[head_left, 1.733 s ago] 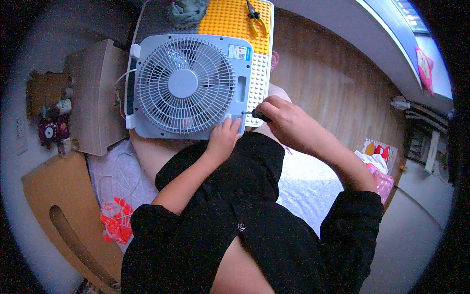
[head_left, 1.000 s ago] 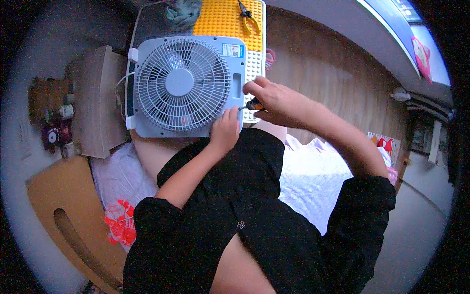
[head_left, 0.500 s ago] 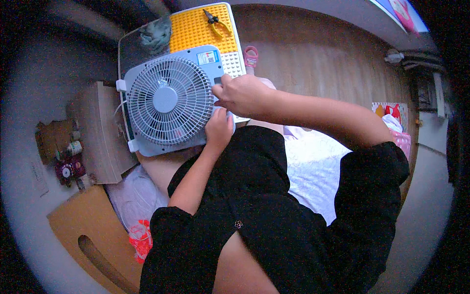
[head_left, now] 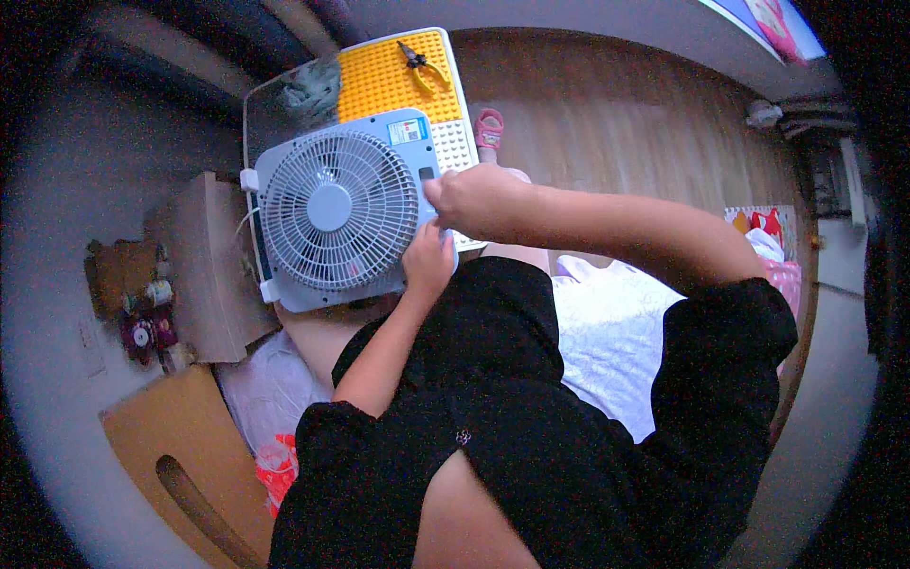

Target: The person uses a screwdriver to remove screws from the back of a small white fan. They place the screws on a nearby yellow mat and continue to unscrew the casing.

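Observation:
A light blue box fan (head_left: 329, 209) with a round grille lies face up over a table with studded panels. Against the fan's right edge, my left hand (head_left: 429, 258) is closed with its fingers bent over the casing. Just above it, my right hand (head_left: 479, 203) is curled in a fist-like pinch at the same edge, beside a small dark rectangle on the casing. Its fingertips face the fan, and whatever they hold is hidden. The two hands are almost touching.
Yellow-handled pliers (head_left: 421, 68) lie on the yellow studded panel (head_left: 370, 85). Crumpled greyish plastic (head_left: 313, 87) sits at the table's far left. A wooden cabinet (head_left: 204, 275) stands left of the fan. A pink sandal (head_left: 489, 129) is on a foot beyond the table, and white cloth (head_left: 611, 332) lies to my right.
The whole view has shifted, so fan and table appear slightly lower and further right. Both hands stay at the fan's right edge, with the right hand's wrist turned a little.

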Tool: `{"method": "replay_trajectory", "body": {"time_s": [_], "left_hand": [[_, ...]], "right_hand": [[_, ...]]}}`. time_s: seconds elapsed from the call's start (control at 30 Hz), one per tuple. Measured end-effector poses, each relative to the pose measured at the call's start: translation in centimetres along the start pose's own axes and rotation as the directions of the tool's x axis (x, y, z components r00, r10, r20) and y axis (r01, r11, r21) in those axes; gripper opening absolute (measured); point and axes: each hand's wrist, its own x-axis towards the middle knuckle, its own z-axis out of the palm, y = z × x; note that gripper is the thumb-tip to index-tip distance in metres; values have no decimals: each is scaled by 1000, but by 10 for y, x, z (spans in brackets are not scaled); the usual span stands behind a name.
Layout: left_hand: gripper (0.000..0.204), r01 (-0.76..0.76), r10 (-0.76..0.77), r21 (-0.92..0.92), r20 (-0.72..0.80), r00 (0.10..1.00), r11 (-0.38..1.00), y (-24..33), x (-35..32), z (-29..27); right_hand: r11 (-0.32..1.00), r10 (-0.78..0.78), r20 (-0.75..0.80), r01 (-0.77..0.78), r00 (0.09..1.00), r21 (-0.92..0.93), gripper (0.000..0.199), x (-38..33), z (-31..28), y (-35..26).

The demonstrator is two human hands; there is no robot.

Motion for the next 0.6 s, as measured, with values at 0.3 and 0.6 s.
{"method": "replay_trajectory", "body": {"time_s": [0.3, 0.6], "left_hand": [[32, -256, 235, -135, -153, 960, 957, -9, -47, 30], [16, -247, 235, -113, -109, 966, 962, -9, -43, 28]], "right_hand": [[962, -182, -61, 165, 981, -216, 27, 0, 9, 7], [981, -71, 12, 72, 997, -182, 37, 2, 20, 10]]}}
